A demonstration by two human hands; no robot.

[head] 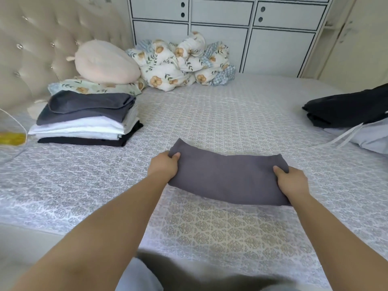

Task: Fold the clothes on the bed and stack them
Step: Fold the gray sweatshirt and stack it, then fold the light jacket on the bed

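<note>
We are holding a folded grey garment (228,177) at centre frame, our left hand (162,168) and right hand (292,182) fingers pinching its ends above the patterned bed (210,118). A stack of folded clothes (86,120) is sitting at left, dark clothes (346,109) at right, cabinets (220,24) behind.

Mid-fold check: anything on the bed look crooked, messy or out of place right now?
Mostly tidy. The folded stack by the headboard is a bit uneven: its top dark grey piece sits skewed and bulging. The grey garment, gripped by the left hand and right hand, looks neat. Unfolded clothes lie at right.
</note>
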